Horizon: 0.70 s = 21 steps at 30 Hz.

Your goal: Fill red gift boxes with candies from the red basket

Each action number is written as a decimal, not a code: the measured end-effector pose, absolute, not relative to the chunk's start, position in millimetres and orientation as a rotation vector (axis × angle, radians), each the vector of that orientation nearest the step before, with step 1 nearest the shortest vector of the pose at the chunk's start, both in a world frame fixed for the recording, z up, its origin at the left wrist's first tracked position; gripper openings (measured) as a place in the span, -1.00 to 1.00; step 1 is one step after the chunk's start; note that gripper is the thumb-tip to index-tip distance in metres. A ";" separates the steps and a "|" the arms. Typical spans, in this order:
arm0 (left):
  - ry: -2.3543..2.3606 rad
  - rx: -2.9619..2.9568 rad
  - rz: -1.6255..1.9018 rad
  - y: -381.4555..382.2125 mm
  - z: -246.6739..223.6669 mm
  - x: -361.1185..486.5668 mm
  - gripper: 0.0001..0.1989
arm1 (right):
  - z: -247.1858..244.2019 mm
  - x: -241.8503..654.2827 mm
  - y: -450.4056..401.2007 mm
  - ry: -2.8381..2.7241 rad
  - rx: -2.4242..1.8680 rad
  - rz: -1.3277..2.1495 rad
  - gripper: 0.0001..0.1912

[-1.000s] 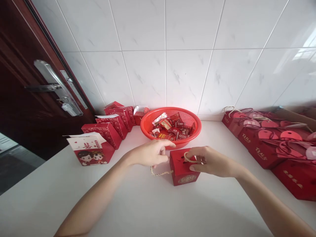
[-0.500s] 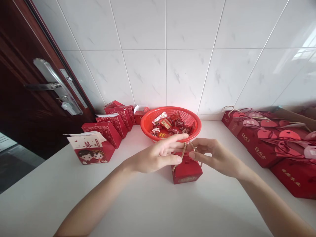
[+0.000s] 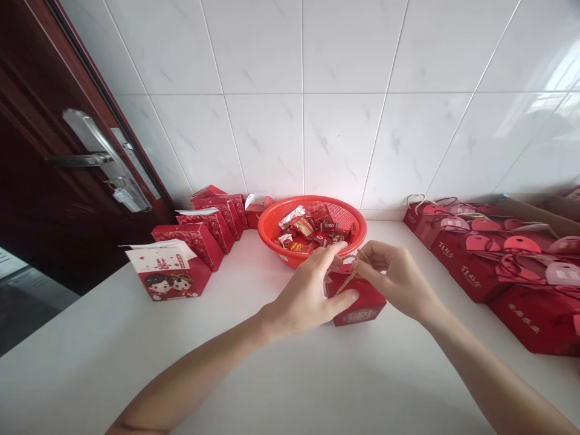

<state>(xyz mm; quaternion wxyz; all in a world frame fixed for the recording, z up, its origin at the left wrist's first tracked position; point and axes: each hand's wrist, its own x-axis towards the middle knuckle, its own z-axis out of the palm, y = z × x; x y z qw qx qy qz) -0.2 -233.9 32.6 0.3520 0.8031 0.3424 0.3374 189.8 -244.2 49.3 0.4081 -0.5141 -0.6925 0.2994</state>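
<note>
A small red candy box [image 3: 366,302] with a gold emblem on its front stands on the white table in front of the basket. My left hand [image 3: 312,290] is curled round the box's left side, thumb at the front and fingers partly hidden behind. Between the thumb and fingers of my right hand [image 3: 392,272] is pinched a twisted straw-coloured rope [image 3: 348,281], above the top of the box. The rope slants down to the left, toward my left thumb. The box top is largely covered by my hands.
Behind my hands a red plastic basket [image 3: 267,232] holds wrapped candies [image 3: 302,226]. Several open red boxes [image 3: 193,241] line the left, near a dark door [image 3: 40,181]. Red boxes with handles [image 3: 475,272] crowd the right. A tiled wall [image 3: 339,139] closes the back.
The box has shifted right and turned slightly. My left hand has moved right, its thumb now lower by the box front. The right hand has drawn the rope together and moved slightly right.
</note>
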 end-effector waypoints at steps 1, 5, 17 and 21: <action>0.966 2.162 0.886 -232.7 27.9 2.3 -0.30 | 50.0 190.2 -244.0 -1.733 -1.294 0.766 -0.74; 1.053 2.327 0.799 -227.1 12.8 8.8 -0.66 | 52.5 190.8 -243.1 -1.670 -1.236 0.913 -0.74; 1.016 2.078 0.755 -212.8 -18.0 17.2 -0.65 | 41.1 198.3 -226.4 -1.671 -1.231 1.001 -0.84; 0.961 2.020 0.803 -211.1 -23.9 20.6 -0.68 | 36.6 199.8 -226.5 -1.795 -1.346 0.659 -0.82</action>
